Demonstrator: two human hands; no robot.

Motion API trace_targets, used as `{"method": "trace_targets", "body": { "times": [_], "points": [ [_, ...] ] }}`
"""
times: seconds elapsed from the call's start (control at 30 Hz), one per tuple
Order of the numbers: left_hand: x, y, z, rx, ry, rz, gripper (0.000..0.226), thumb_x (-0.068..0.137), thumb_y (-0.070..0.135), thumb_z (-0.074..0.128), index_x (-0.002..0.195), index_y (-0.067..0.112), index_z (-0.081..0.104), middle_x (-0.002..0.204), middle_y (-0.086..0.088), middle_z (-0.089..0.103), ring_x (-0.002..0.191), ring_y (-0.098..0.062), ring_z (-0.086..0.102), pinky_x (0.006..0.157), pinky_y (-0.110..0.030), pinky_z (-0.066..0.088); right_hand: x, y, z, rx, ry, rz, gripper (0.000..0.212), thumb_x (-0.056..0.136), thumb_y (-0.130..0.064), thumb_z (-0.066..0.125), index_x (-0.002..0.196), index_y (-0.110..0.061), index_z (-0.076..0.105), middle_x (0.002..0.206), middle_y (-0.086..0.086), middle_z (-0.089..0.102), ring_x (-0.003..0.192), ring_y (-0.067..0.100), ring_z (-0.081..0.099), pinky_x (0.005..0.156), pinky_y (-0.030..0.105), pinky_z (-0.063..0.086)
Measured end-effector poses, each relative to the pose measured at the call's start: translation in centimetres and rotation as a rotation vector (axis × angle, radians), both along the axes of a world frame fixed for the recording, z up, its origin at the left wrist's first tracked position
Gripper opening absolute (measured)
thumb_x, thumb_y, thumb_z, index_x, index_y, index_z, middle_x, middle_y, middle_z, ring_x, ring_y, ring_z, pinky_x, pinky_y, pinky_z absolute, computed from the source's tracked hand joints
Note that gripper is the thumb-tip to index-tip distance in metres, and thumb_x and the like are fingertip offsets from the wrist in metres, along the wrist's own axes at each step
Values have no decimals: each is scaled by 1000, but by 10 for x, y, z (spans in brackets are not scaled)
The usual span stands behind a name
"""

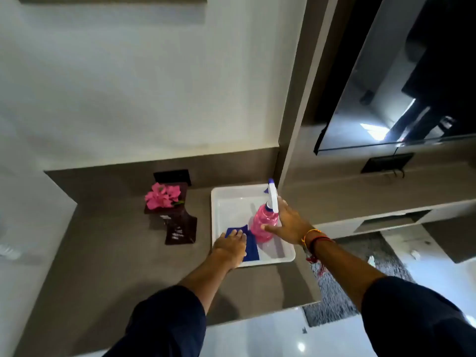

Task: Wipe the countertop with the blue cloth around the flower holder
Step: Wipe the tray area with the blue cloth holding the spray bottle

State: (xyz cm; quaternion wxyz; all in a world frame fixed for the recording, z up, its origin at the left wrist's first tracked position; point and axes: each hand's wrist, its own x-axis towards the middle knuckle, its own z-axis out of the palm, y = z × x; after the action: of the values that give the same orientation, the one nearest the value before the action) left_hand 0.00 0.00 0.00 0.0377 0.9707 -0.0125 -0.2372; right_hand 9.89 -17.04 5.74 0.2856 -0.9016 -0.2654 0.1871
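Observation:
The blue cloth (251, 247) lies flat in the near left corner of a white tray (226, 194) on the grey-brown countertop (116, 253). My left hand (230, 247) rests on top of the cloth, fingers spread. A pink spray bottle (264, 225) with a white and blue trigger head stands in the tray. My right hand (289, 224) is against the bottle's right side, fingers extended, thumb at its front. The dark flower holder (177, 220) with pink flowers (162, 195) stands left of the tray.
A black wall socket (172, 176) sits behind the flowers. A dark screen (401, 81) hangs on the wall at the right above another socket (386, 162). The countertop ends at the near edge over a glossy white floor and a speckled rug (332, 287).

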Motion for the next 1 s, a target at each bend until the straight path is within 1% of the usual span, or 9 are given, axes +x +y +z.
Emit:
{"method": "trace_targets", "body": {
  "times": [0.07, 0.17, 0.37, 0.47, 0.53, 0.6, 0.7, 0.83, 1.0],
  "points": [
    [4, -3, -11, -4, 61, 18, 68, 104, 30, 45, 156, 4, 9, 167, -11, 8, 154, -28, 7, 125, -48, 15, 6, 4, -11, 163, 0, -38, 87, 80, -35, 73, 148, -30, 20, 136, 3, 47, 118, 18, 50, 97, 30, 41],
    [7, -5, -26, 17, 51, 25, 76, 103, 32, 48, 156, 3, 3, 167, -13, 2, 154, -29, 3, 125, -49, 13, 9, 12, -24, 310, 28, -122, 81, 79, -35, 73, 144, -33, 25, 117, -3, 52, 103, 14, 53, 92, 33, 48],
    [13, -2, -44, 130, 8, -14, 90, 96, 29, 61, 156, 1, 1, 167, -14, 3, 154, -30, 3, 125, -51, 12, 19, 37, -40, 513, 48, -283, 87, 81, -40, 73, 151, -25, 23, 121, 3, 57, 105, 20, 61, 93, 36, 53],
    [21, -2, -47, 198, -78, -63, 94, 87, 22, 74, 154, -3, 13, 162, -19, 21, 150, -34, 19, 124, -51, 17, 22, 45, -43, 544, -25, -287, 58, 86, -30, 71, 136, -20, 44, 109, 6, 61, 93, 20, 63, 90, 39, 58],
    [25, -3, -52, 222, -148, -80, 85, 83, 19, 76, 148, -5, 27, 153, -21, 38, 142, -36, 35, 123, -50, 22, 23, 49, -47, 573, -104, -267, 43, 87, -21, 69, 124, -23, 48, 111, 11, 63, 88, 17, 61, 84, 27, 57],
    [24, -3, -57, 197, -182, -50, 65, 86, 11, 71, 140, -6, 38, 145, -23, 49, 134, -37, 45, 120, -47, 29, 23, 53, -49, 546, -155, -256, 44, 85, -12, 67, 125, -17, 51, 112, 17, 64, 86, 17, 60, 77, 12, 49],
    [23, -1, -63, 143, -240, 12, 52, 88, 8, 66, 134, -5, 45, 138, -23, 55, 127, -35, 51, 114, -42, 37, 20, 59, -47, 524, -188, -282, 42, 81, -4, 65, 121, -10, 54, 108, 17, 65, 84, 16, 61, 72, 4, 46],
    [13, 7, -43, 101, -385, 50, 74, 84, 15, 74, 144, -4, 34, 149, -26, 44, 139, -38, 42, 118, -47, 34, 16, 64, -23, 501, -242, -274, 37, 80, -5, 65, 116, -8, 57, 94, 12, 66, 80, 20, 64, 75, 24, 59],
    [-34, 25, 3, 208, -538, 38, 64, 90, 6, 60, 145, -9, 31, 151, -29, 40, 142, -39, 37, 121, -49, 25, -21, 84, 37, 537, -271, -210, 32, 80, -1, 63, 111, -6, 59, 86, 16, 67, 75, 27, 67, 69, 28, 61]
  ]
}}
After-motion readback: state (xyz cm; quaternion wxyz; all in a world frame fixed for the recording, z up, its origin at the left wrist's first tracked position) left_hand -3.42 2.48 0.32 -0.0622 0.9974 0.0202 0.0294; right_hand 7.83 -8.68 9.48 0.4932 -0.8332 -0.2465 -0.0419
